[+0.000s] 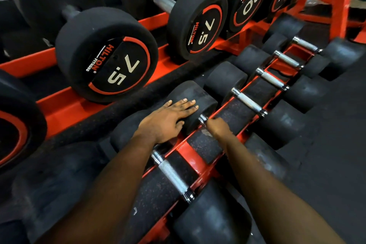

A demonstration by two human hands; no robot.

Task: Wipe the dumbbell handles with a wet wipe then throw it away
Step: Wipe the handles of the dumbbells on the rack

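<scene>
Hands are working apart on one dumbbell. The left hand (168,120) is lying flat, fingers straight, on its far rubber head (190,91). The right hand (217,128) is curling round the handle (203,119) just beside it, so only the chrome collar at the far end is showing.

Around both hands the red rack (65,109) is spreading out, with its upper tier of 7.5 dumbbells (107,55) sitting beyond and to the left of the left hand. The lower row is running from under the forearms away to the upper right, each dumbbell lying crosswise to that row. The one being worked on is sitting between a nearer neighbour, whose bare handle (172,176) is lying beside the left forearm, and a farther neighbour, whose handle (248,102) is lying just past the right hand's knuckles.

What the coming stroke is turning on is the gripped handle's long axis. It is running from just below the left hand's fingertips, down and to the right beneath the right hand, toward the near head (267,156) just right of the right wrist. The right hand is the one on it, and the left seems only to be steadying. Any wiping will probably be sliding along that line toward the near head.

A pale scrap (206,132) is peeking out just under the right hand. It may be the wet wipe, but it is too small to tell.
</scene>
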